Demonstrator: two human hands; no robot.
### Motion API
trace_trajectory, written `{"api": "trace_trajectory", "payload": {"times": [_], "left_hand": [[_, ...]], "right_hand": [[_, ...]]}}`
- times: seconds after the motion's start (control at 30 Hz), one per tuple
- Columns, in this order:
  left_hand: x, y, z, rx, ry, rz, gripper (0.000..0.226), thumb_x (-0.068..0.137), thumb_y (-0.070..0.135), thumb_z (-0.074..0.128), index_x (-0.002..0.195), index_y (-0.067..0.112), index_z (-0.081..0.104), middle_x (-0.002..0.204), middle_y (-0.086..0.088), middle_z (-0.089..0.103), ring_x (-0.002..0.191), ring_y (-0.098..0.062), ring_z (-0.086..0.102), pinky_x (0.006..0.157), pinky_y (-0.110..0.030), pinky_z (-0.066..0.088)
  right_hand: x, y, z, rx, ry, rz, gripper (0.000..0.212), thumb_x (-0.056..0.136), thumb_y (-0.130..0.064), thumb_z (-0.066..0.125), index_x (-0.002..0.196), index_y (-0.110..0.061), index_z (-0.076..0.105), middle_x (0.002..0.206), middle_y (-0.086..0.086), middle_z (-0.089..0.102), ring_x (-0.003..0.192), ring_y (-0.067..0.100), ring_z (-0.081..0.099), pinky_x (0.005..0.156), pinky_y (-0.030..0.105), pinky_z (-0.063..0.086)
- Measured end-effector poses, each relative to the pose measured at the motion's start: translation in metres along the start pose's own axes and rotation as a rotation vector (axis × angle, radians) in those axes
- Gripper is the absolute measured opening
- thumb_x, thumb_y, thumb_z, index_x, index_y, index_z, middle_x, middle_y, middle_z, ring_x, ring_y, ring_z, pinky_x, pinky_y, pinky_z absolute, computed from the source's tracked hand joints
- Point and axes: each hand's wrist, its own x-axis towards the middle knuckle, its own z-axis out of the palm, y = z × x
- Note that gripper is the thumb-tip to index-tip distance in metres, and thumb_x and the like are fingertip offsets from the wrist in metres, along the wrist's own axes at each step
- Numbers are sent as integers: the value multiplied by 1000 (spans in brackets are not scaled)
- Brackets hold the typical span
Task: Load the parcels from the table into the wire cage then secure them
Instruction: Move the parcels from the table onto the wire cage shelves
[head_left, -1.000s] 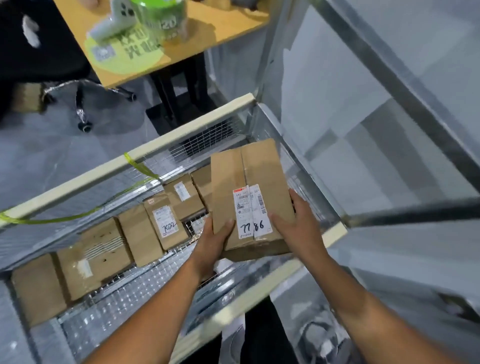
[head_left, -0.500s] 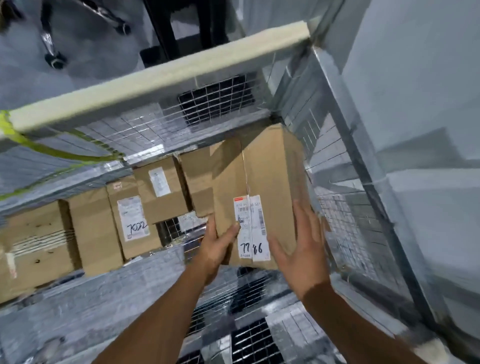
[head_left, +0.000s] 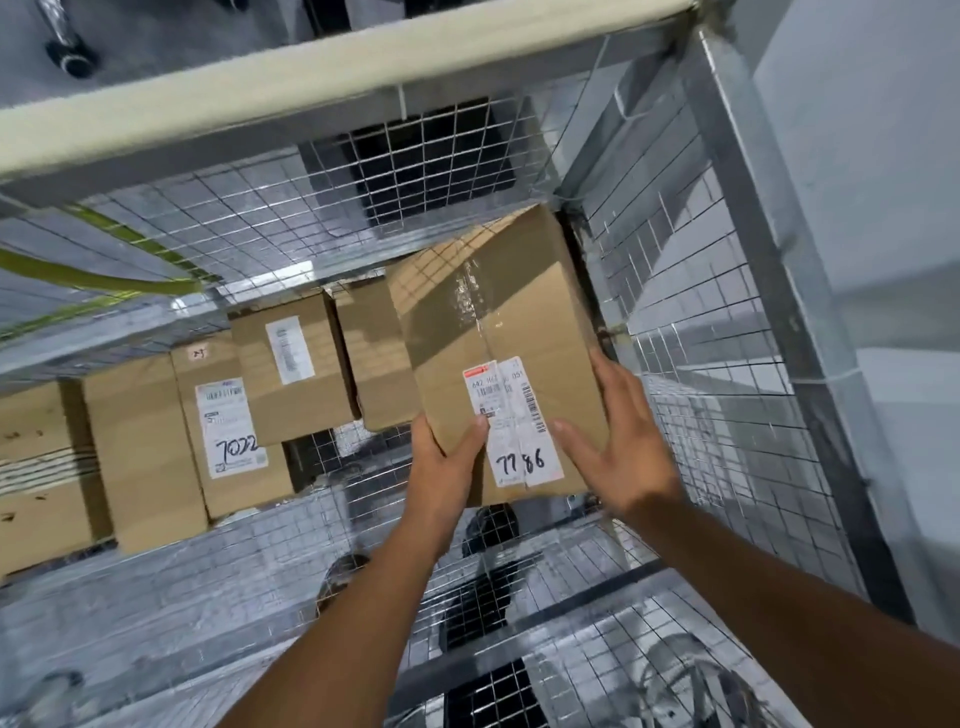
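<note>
I hold a brown cardboard parcel (head_left: 498, 322) with a white label marked 7786 low inside the wire cage (head_left: 701, 364), at its far right corner. My left hand (head_left: 447, 467) grips the parcel's near left corner, thumb on top. My right hand (head_left: 623, 452) lies on the near right edge with straight, spread fingers. The parcel's left side sits against a smaller plain parcel (head_left: 374, 364). Whether its bottom touches the mesh floor is hidden.
Several more parcels stand in a row along the far wall, one marked 7022 (head_left: 228, 431). A padded beige top rail (head_left: 311, 88) crosses above. A green strap (head_left: 104, 280) hangs at the left wall. Bare mesh floor (head_left: 260, 597) lies in front of the row.
Both hands have carried the parcel down from above the top rail and deeper into the cage's far right corner. My right hand has shifted from gripping the side to lying flatter.
</note>
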Motion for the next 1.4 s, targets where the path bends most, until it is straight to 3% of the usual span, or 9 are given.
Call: {"api": "trace_trajectory", "payload": {"times": [0.23,0.37,0.47,0.6,0.73,0.87,1.07,1.23,1.4], "left_hand": [[12,7,34,285,147,76,64,94,39,72,144,29,35,126,6,61,116,-26,63,100,-48,54],[36,9,38,573,256,254,70,94,43,70,150,22,35,144,-6,51,132,-31,52,108,-52,47],[58,10,23,1184,375,478,78,98,61,53,159,22,24,166,-19,22,155,-42,14,125,-52,15],[86,37,13,1291,199,622,70,100,67,45,156,24,39,159,-23,39,148,-47,31,119,-55,29],[114,63,10,1534,104,694,84,96,74,41,164,39,4,172,-6,-17,157,-34,-18,126,-47,-10],[122,68,13,1614,126,785,94,92,75,47,164,32,5,173,-7,-14,158,-33,-15,127,-46,-8],[140,75,12,1446,71,845,102,82,84,54,162,37,11,174,-7,1,158,-33,-12,124,-53,-4],[158,80,10,1537,-4,770,100,82,88,43,163,40,7,174,-6,5,159,-33,-10,125,-48,-1],[173,73,8,1649,-39,670,93,88,88,31,163,42,0,174,-4,-1,160,-31,5,127,-45,-1]], "right_hand": [[22,30,1,-468,64,-41,92,94,-53,60,162,-26,4,156,10,33,139,31,41,113,51,42],[54,33,10,-861,81,-198,96,97,-65,46,164,-21,-5,171,16,9,156,40,12,126,56,8],[72,36,19,-941,108,-338,90,99,-62,44,165,-21,-2,171,20,-6,158,40,-4,126,52,-5],[87,31,29,-926,128,-295,86,102,-60,42,165,-14,7,170,20,-9,159,37,-8,128,49,-6],[102,27,36,-1126,11,-189,83,102,-65,26,164,-14,10,171,21,3,158,38,-11,127,54,-7],[109,23,34,-1243,-36,-223,82,102,-67,16,163,-12,15,170,18,18,159,37,2,127,56,-6],[119,12,43,-1066,-70,-350,57,97,-48,49,140,-11,47,140,20,51,135,39,40,122,51,23],[147,6,46,-866,-216,-89,60,101,-55,35,119,-8,67,102,17,57,97,32,49,99,45,48],[161,19,62,-968,-289,9,69,102,-60,28,104,-8,74,86,17,54,85,29,44,96,42,45]]}}
